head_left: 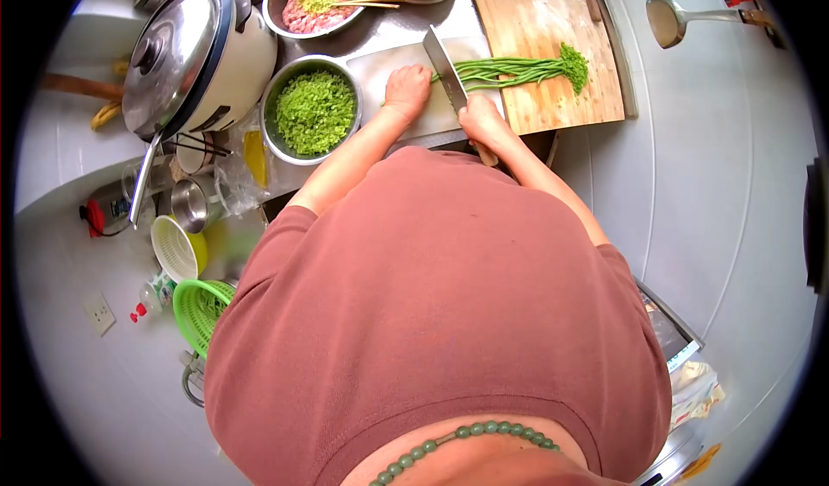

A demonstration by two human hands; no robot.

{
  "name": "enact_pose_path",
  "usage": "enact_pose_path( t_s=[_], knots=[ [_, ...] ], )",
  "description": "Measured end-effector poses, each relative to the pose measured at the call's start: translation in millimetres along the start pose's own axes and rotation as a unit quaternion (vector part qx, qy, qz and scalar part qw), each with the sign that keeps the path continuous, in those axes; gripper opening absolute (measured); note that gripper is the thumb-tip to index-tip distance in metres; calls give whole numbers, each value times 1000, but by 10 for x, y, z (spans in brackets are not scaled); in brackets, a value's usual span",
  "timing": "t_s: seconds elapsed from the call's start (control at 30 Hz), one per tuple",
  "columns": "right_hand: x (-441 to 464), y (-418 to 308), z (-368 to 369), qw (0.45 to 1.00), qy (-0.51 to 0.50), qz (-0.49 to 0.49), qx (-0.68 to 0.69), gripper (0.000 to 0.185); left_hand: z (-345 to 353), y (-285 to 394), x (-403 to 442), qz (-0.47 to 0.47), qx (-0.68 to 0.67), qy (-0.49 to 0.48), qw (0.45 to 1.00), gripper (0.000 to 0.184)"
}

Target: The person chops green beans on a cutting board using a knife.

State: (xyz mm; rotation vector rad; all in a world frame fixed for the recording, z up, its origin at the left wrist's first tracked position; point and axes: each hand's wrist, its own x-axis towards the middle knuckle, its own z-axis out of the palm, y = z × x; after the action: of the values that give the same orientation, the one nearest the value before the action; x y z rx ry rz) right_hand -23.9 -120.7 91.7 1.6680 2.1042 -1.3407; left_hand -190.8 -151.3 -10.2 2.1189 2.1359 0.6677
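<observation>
My right hand (484, 121) is wrapped round the wooden handle of a cleaver (445, 67), its broad blade slanting up and away to the left. Long green beans (514, 71) lie in a bundle, reaching from the wooden board (553, 11) across onto a white cutting board (371, 64). Closed over the left end of the beans, my left hand (408, 88) sits just left of the blade. At the bundle's right end is a heap of finely chopped green bits (572, 69). Whether the edge touches the beans is hard to make out.
A metal bowl (357, 132) of chopped greens stands left of my left forearm. Behind it, another bowl (275, 6) holds minced meat with chopsticks (371, 3). A lidded electric cooker (250, 63) is at far left. Baskets (186, 309) sit lower left; a ladle (665, 21) hangs right.
</observation>
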Motion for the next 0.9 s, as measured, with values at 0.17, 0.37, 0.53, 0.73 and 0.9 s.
enact_pose_path(
  t_s=[0.17, 0.37, 0.53, 0.73, 0.9],
  knots=[
    [79, 95, 78, 997, 51, -45, -29, 25, -77, -10, 21, -15, -16, -46, 999, 8],
    [-91, 182, -143, 991, 79, -106, 5, 28, -428, 65, 71, -121, -120, 7, 985, 8],
    [-312, 347, -598, 990, 108, -78, 49, 28, -404, 345, 398, -66, -173, 21, 983, 7],
    [-250, 1079, -1119, 981, 173, -23, 88, 30, -140, 1119, 1039, 43, -194, -14, 980, 8],
    [-260, 1526, -1536, 976, 164, 15, 143, 21, 318, 1634, 1545, 86, -108, -61, 989, 10]
  ],
)
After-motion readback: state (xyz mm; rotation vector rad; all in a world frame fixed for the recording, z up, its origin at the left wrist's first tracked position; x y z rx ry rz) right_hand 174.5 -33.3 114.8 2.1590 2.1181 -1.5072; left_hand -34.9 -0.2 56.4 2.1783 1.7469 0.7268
